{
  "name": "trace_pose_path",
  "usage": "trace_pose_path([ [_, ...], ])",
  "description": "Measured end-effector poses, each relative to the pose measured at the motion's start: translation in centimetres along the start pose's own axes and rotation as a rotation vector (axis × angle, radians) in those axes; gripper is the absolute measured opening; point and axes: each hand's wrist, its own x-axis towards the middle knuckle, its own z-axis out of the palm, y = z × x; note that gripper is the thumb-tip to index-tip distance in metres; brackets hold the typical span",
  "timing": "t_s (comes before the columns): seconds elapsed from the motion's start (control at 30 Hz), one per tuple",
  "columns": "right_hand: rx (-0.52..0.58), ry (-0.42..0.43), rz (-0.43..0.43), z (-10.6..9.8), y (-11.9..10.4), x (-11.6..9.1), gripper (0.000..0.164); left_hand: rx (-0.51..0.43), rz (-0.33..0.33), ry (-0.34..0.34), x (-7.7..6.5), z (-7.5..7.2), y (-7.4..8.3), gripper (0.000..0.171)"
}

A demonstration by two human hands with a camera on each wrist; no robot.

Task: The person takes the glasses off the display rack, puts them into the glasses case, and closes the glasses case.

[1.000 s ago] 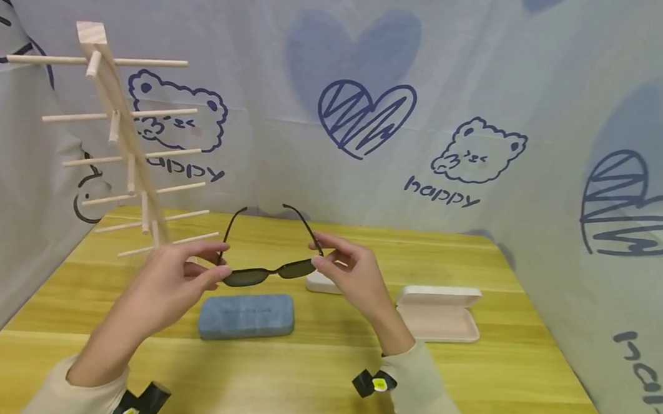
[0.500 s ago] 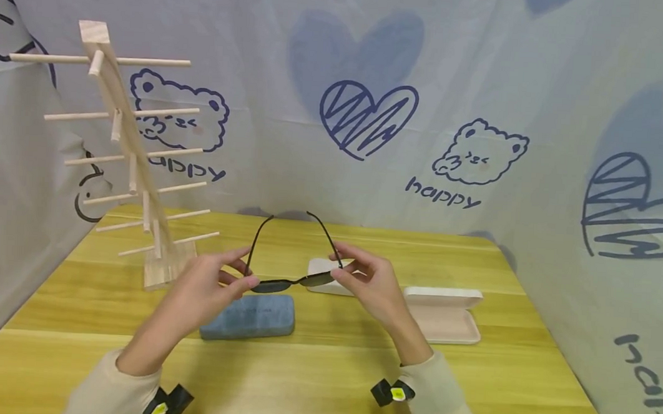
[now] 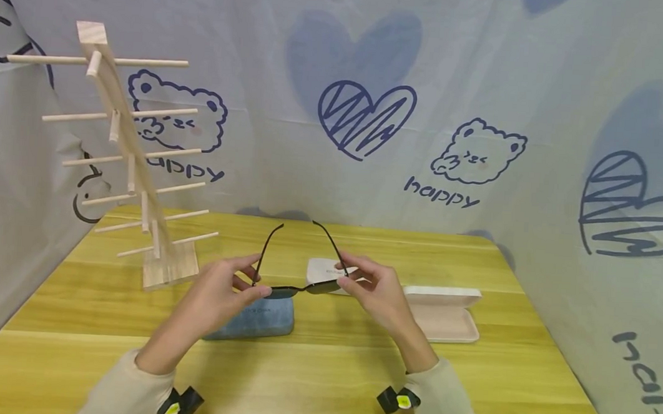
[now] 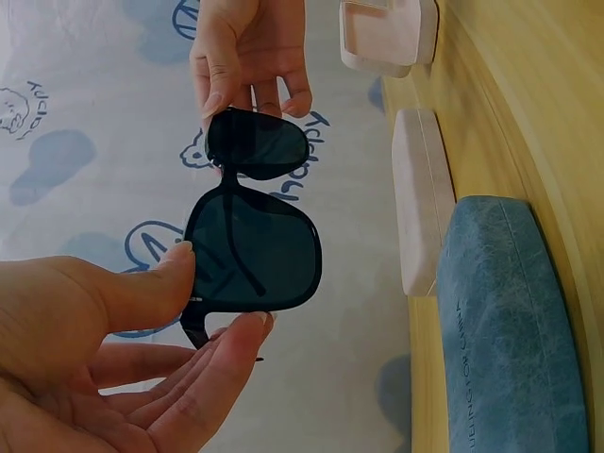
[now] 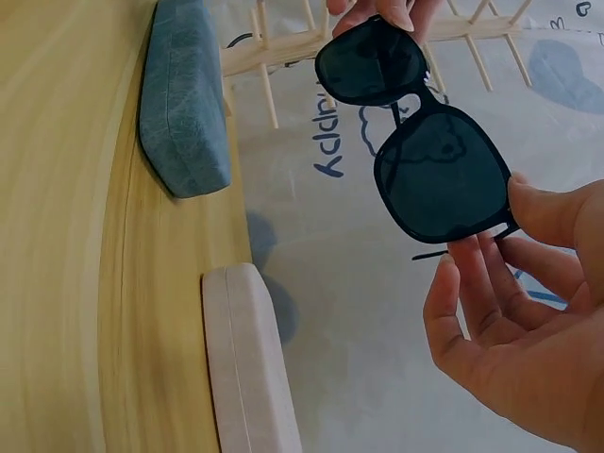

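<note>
Black sunglasses [image 3: 283, 293] with dark lenses are held up over the table, temples unfolded and pointing away from me. My left hand [image 3: 222, 295] pinches the left end of the frame between thumb and fingers. At the other end, my right hand [image 3: 374, 290] pinches the frame near its hinge. Both lenses of the sunglasses [image 4: 255, 250] show fully in the left wrist view. A blue glasses case [image 3: 258, 322], closed, lies below and partly behind the left hand. Behind the right hand is a closed white glasses case [image 3: 322, 269], partly covered by it.
An open white glasses case [image 3: 444, 319] lies on the table [image 3: 311, 381] to the right of my right hand. A tall wooden rack [image 3: 127, 134] with several pegs stands at the left. Printed cloth [image 3: 266, 166] hangs behind the table.
Both hands have carried the sunglasses to the right and slightly lower. The lenses have tipped and look narrower from the head. The cases and rack have stayed put.
</note>
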Motion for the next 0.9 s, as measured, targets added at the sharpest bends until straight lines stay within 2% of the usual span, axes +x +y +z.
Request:
trace_pose_path([
  [0.47, -0.020, 0.009, -0.039, -0.1, 0.8, -0.3, 0.043, 0.011, 0.033, 0.030, 0.6, 0.6, -0.3, 0.062],
  [0.9, -0.069, 0.017, -0.053, -0.2, 1.2, -0.5, 0.039, 0.006, 0.115, 0.076, 0.7, 0.8, -0.2, 0.060],
])
